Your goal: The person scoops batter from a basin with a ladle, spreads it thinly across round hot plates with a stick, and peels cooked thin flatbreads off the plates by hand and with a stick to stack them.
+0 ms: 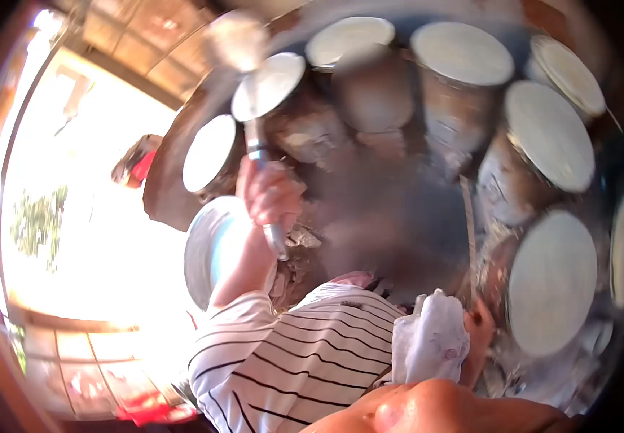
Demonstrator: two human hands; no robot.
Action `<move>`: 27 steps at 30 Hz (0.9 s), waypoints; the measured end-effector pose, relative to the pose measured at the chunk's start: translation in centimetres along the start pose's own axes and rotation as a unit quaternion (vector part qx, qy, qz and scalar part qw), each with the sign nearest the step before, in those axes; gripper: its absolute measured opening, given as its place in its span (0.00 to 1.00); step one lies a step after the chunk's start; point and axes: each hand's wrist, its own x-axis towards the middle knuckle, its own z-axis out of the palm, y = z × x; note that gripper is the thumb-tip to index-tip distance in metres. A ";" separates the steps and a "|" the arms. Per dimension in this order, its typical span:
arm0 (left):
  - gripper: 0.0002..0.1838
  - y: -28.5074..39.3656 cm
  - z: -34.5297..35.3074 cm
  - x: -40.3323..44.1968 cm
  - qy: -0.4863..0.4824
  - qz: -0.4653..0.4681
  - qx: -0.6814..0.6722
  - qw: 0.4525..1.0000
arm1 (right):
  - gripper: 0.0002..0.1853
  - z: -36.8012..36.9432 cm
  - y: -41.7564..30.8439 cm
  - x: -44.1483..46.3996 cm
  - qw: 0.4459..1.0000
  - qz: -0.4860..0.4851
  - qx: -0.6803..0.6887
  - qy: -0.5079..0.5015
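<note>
My left hand (271, 193) is closed around the metal handle of a ladle-like tool, raised upright. Its broad pale head (237, 42) is smeared by motion, so its exact shape is unclear. The head is near a soot-darkened pot's pale round top (269, 86). My right hand (479, 328) is low at the right, partly hidden behind a white cloth (431, 338). A thin stick (468, 234) rises from the right hand, whose fingers seem to wrap its lower end. Whether that hand also grips the cloth is unclear.
Several pots with pale round tops, such as the large one (552, 283) at right, ring a dark, smoky middle (391, 216). A white basin-like round thing (207, 249) is beside my left forearm. Broken chunks (301, 237) lie near it. Strong daylight washes out the left side.
</note>
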 end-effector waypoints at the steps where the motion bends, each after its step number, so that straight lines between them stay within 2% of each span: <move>1: 0.23 3.4 1.7 -1.9 0.046 0.101 0.052 0.992 | 0.26 4.6 -2.6 3.4 0.996 -0.012 0.057 -0.067; 2: 0.22 5.6 2.8 -3.7 -0.024 0.138 0.015 0.990 | 0.26 9.6 -6.0 7.2 0.985 -0.017 0.107 -0.135; 4: 0.22 11.2 3.4 -8.1 0.102 0.289 0.008 0.952 | 0.24 18.2 -9.6 13.3 0.967 -0.110 0.006 -0.228; 6: 0.22 18.4 -0.5 -14.6 0.201 0.365 -0.032 0.909 | 0.23 25.9 -13.7 17.2 0.948 -0.150 -0.061 -0.273; 8: 0.23 23.2 -6.1 -19.7 0.366 0.471 -0.109 0.795 | 0.22 31.6 -16.5 20.5 0.934 -0.205 -0.092 -0.278; 10: 0.22 27.3 -16.2 -25.4 0.445 0.514 -0.168 0.714 | 0.21 36.7 -17.9 23.7 0.928 -0.207 -0.107 -0.291; 11: 0.19 29.2 -21.1 -27.3 0.512 0.518 -0.196 0.657 | 0.21 39.2 -17.6 25.7 0.930 -0.203 -0.072 -0.298; 12: 0.16 30.8 -25.9 -28.5 0.601 0.496 -0.236 0.581 | 0.20 41.1 -20.5 26.2 0.931 -0.191 -0.082 -0.302; 13: 0.15 31.9 -29.8 -28.6 0.662 0.469 -0.248 0.529 | 0.19 43.0 -21.2 28.2 0.921 -0.227 -0.123 -0.292; 14: 0.14 32.7 -33.0 -27.9 0.687 0.458 -0.242 0.509 | 0.18 44.3 -21.9 30.6 0.911 -0.259 -0.166 -0.273; 16: 0.17 33.1 -36.1 -24.1 0.636 0.498 -0.180 0.562 | 0.14 47.5 -26.3 34.4 0.912 -0.277 -0.158 -0.260; 17: 0.23 33.4 -36.7 -21.7 0.614 0.513 -0.187 0.571 | 0.12 49.1 -28.2 37.4 0.907 -0.295 -0.169 -0.249; 18: 0.29 32.7 -34.8 -18.5 0.611 0.498 -0.169 0.592 | 0.11 50.8 -30.1 40.8 0.900 -0.314 -0.181 -0.244; 20: 0.34 32.5 -36.0 -17.9 0.615 0.393 -0.123 0.673 | 0.10 55.1 -35.8 47.0 0.888 -0.334 -0.220 -0.229; 22: 0.37 30.8 -32.5 -14.4 0.716 0.354 -0.066 0.598 | 0.11 60.4 -40.8 53.2 0.889 -0.289 -0.239 -0.262; 24: 0.35 29.4 -34.0 -15.4 0.797 0.378 -0.049 0.468 | 0.13 66.9 -41.9 61.0 0.839 -0.405 -0.292 -0.214; 26: 0.31 29.4 -32.5 -14.3 0.846 0.407 -0.024 0.343 | 0.14 72.7 -43.8 66.0 0.812 -0.448 -0.292 -0.235; 27: 0.29 30.7 -31.6 -12.8 0.842 0.424 0.021 0.332 | 0.13 75.0 -43.6 68.2 0.777 -0.509 -0.288 -0.232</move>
